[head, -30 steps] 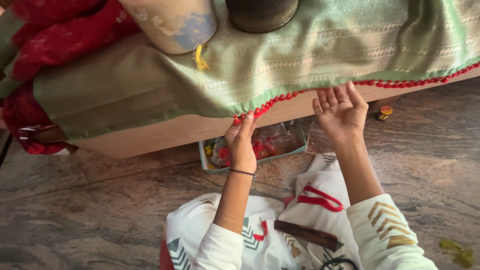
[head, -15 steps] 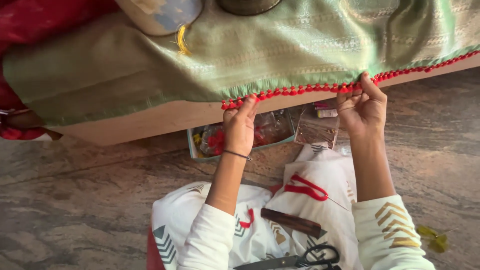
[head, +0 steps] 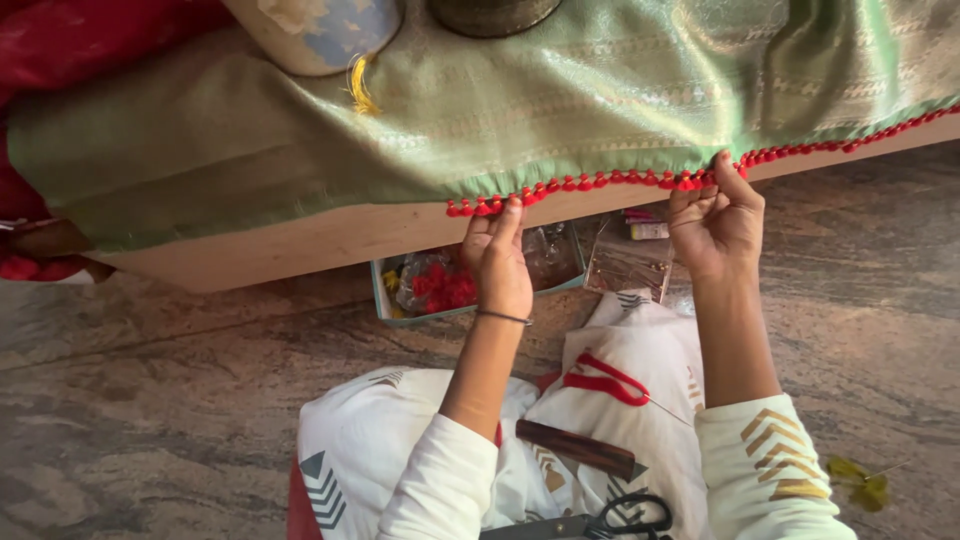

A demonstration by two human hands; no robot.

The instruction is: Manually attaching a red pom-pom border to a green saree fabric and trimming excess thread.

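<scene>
While both hands are raised to the hanging edge of a green cloth [head: 560,110], the left hand [head: 500,262] pinches the cloth's lower hem, its fingers pressed together on the row of small red beads [head: 600,183] that trims that edge. The right hand [head: 715,225] sits further right along the same hem, thumb and forefinger clamped on the beaded edge, the other fingers curled in beneath. The stretch of hem between the two hands runs nearly straight, rising slightly to the right.

The cloth lies draped over a low wooden bench [head: 330,235], whose pale front edge shows below the cloth on the left. On top of the cloth, at the far edge of the view, stand a blue and cream pot [head: 320,35] and a dark round pot [head: 490,15]; a yellow tassel [head: 358,88] lies just beside the blue one. Red fabric [head: 90,40] is bunched at the far left.

Under the bench, just beyond the left hand, sits a shallow tray [head: 380,295] holding red thread or beads in clear bags. A thin dark bangle [head: 503,317] rings the left wrist.

Nearer, on the person's white patterned lap [head: 640,340], lie a loop of red cord [head: 605,380], a brown wooden handle [head: 580,450] and black-handled scissors [head: 625,520]. A yellow-green scrap [head: 855,480] lies on the stone floor [head: 150,400] at the near right.
</scene>
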